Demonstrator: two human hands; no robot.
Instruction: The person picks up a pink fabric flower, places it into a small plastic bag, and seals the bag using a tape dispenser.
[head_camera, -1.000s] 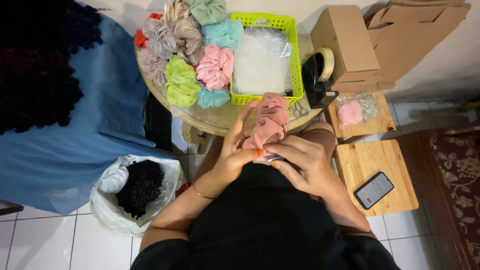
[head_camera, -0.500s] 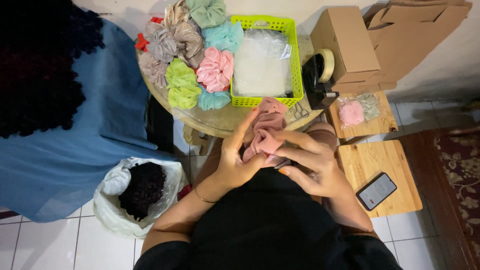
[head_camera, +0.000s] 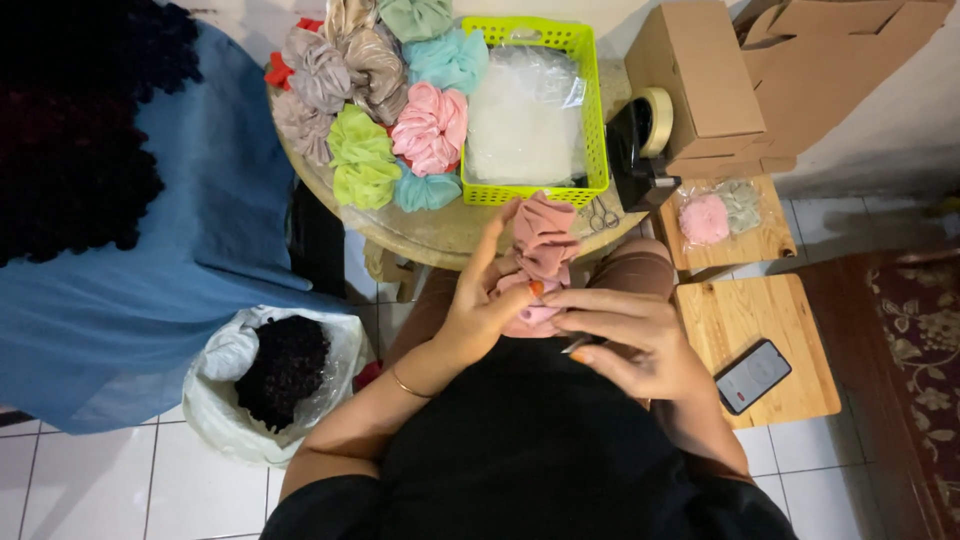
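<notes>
Dusty-pink scrunchie (head_camera: 543, 250) held above the lap, just off the near edge of the round table (head_camera: 440, 232); upper folds stand free, lower part pinched between both hands. Left hand (head_camera: 480, 310): thumb and fingers closed on the scrunchie's lower left, index finger extended up along the fabric. Right hand (head_camera: 630, 340): fingers curled, tips pressed to the scrunchie's lower edge; a thin dark item shows at the fingertips, kind not discernible. Change over the last second: right hand has drawn down and right, left index has straightened, more fabric exposed; reads as a re-grip, work on the seam continuing.

On the table: pile of scrunchies (head_camera: 385, 110) at the far left; green basket (head_camera: 585, 120) with clear bags at the right edge; small scissors (head_camera: 600, 215) at the near right edge.
</notes>
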